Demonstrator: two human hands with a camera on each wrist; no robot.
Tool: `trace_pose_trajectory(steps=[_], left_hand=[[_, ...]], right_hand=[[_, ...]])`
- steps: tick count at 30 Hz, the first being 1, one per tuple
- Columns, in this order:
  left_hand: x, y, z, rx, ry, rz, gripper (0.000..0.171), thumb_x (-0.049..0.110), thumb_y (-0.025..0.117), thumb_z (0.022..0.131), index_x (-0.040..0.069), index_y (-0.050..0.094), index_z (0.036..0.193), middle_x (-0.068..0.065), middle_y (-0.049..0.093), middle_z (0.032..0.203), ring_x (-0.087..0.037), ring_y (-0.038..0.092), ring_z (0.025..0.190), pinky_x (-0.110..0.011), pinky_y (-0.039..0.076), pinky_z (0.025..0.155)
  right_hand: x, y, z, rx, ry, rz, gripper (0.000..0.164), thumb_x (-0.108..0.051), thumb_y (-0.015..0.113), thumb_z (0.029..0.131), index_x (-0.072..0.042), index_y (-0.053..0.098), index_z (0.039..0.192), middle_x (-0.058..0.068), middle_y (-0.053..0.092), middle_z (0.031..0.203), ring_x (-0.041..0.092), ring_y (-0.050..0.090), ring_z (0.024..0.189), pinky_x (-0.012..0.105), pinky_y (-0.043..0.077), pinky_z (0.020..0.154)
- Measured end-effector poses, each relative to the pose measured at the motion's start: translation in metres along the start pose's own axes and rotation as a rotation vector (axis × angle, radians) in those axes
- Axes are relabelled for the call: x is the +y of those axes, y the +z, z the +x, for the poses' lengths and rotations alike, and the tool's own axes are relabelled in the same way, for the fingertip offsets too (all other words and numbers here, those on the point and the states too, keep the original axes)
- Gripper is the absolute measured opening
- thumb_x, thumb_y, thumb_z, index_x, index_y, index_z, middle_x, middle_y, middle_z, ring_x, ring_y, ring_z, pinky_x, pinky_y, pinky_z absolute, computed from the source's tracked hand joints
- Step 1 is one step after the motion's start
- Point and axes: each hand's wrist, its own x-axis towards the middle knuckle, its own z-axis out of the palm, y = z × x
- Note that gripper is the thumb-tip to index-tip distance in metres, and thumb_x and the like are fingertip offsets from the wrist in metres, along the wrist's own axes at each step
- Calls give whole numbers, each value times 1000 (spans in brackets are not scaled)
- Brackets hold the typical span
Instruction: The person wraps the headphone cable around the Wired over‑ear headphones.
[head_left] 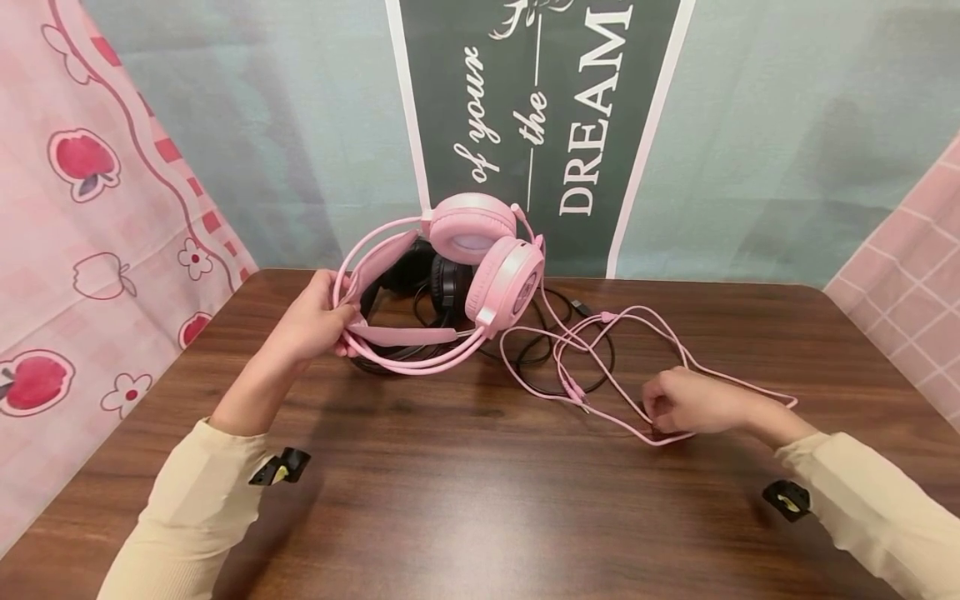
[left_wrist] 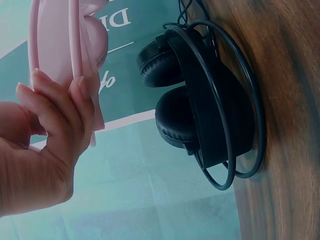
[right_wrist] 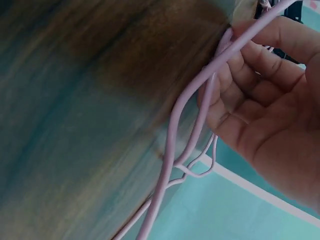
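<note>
Pink headphones (head_left: 498, 283) hang above the table at centre left in the head view, ear cups pointing right. My left hand (head_left: 315, 321) grips them by the headband (left_wrist: 55, 45), fingers wrapped round its thin outer bars. Behind and below them, black headphones (left_wrist: 215, 110) rest on the table, partly hidden in the head view. The pink cable (head_left: 660, 312) spreads in loose loops over the right half of the table. My right hand (head_left: 693, 402) pinches the cable near its front loop, fingers curled; in the right wrist view its fingertips (right_wrist: 217, 107) meet the pink strands.
A black cable (head_left: 611, 367) with a USB plug (head_left: 580, 308) lies under the pink loops on the brown wooden table (head_left: 465, 500). Fabric hangs behind, with a dark lettered panel (head_left: 540, 125). Pink patterned cloths stand at the left (head_left: 112, 250) and right sides.
</note>
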Motion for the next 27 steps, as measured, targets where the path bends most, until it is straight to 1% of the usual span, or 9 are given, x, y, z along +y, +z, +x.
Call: trace_pose_trajectory(steps=[2, 4, 6, 10, 13, 17, 21, 27], left_hand=[[-1, 0, 0, 5, -3, 3, 24, -2, 39, 91, -9, 26, 109, -14, 57, 70, -11, 55, 42, -24, 47, 37], [-2, 0, -1, 14, -7, 5, 24, -2, 40, 90, -9, 26, 109, -14, 57, 70, -11, 55, 42, -23, 47, 37], [-3, -1, -1, 22, -11, 4, 26, -2, 40, 90, -9, 26, 111, -14, 56, 71, -11, 55, 42, -23, 47, 37], [-5, -4, -2, 39, -18, -5, 30, -2, 41, 90, -10, 25, 115, -15, 53, 73, -10, 55, 42, -23, 48, 38], [-6, -7, -1, 45, -23, -23, 32, -3, 41, 90, -11, 24, 116, -14, 52, 75, -9, 55, 43, -22, 48, 38], [-5, -6, 1, 47, -42, -67, 33, -3, 40, 89, -11, 22, 116, -15, 49, 80, -8, 56, 43, -20, 47, 38], [-3, 0, 6, 40, -77, -125, 32, -3, 37, 90, -9, 21, 116, -19, 45, 82, -8, 56, 43, -18, 48, 40], [3, 19, 13, 35, -103, -171, 29, -4, 35, 89, -7, 23, 116, -19, 43, 81, -10, 54, 42, -20, 50, 41]], right_hand=[[1, -4, -3, 33, 34, -28, 22, 3, 62, 63, -17, 51, 62, -15, 39, 58, -2, 36, 53, 17, 31, 44], [3, -10, -6, 67, 71, -35, 21, 2, 63, 66, -15, 52, 66, -14, 41, 59, -1, 38, 54, 18, 33, 45], [5, -18, -10, 108, 75, -36, 19, 3, 63, 69, -13, 53, 70, -13, 44, 61, -1, 41, 55, 19, 36, 47], [11, -32, -18, 210, 2, -55, 20, 6, 65, 74, -13, 59, 78, -14, 51, 67, -3, 44, 60, 19, 39, 49], [13, -41, -23, 260, -46, -12, 23, 7, 65, 76, -15, 62, 81, -15, 54, 70, -2, 45, 61, 19, 40, 48], [8, -48, -22, 269, -98, 78, 27, 9, 63, 78, -17, 63, 85, -13, 58, 75, 2, 51, 65, 17, 42, 53], [-6, -51, -12, 284, -160, 78, 30, 9, 63, 78, -20, 63, 87, -12, 60, 80, 4, 53, 69, 15, 43, 59], [-34, -54, 8, 285, -244, 68, 31, 8, 64, 79, -22, 63, 87, -11, 59, 82, 7, 53, 71, 17, 44, 60]])
